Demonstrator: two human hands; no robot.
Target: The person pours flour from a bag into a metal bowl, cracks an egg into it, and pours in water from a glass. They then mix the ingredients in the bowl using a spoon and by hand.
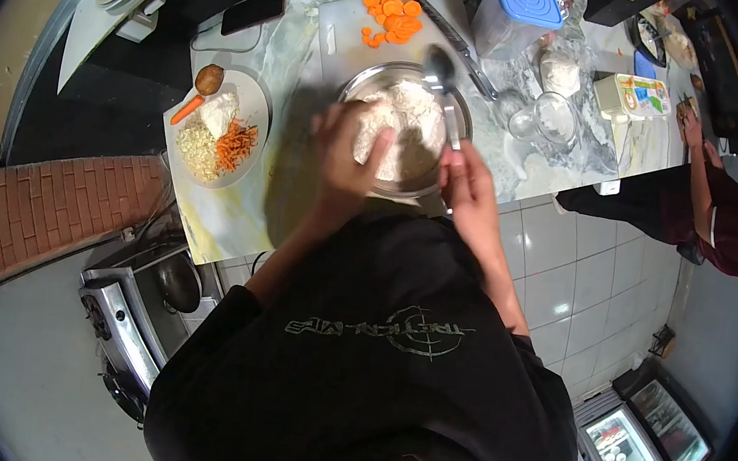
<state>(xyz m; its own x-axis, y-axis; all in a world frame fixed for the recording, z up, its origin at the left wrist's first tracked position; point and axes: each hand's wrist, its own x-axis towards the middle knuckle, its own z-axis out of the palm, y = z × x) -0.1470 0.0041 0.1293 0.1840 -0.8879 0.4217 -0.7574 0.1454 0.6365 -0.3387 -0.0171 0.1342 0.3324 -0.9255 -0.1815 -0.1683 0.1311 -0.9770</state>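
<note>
A steel bowl (464, 109) of white flour (413, 100) stands on the marble-look counter before me. My right hand (472, 184) grips the handle of a large metal spoon (451, 121). The spoon's dark-looking head is raised over the bowl's far rim. Over the bowl's left side is my left hand (346, 154), thumb and fingers spread, with nothing seen in it. Whether it touches the rim or the flour is unclear. Just beyond the bowl, sliced carrots (398, 21) lie on a white cutting board (344, 52), with a kitchen knife (456, 40) along its right side.
Left, a white plate (258, 101) carries grated carrot, chopped pale pieces, a white mound and a brown root vegetable. A phone (253, 12) lies beyond it. Rightward are a blue-lidded container (515, 23), a glass cup (553, 118) and a tub (633, 96). Another person (703, 191) stands far right.
</note>
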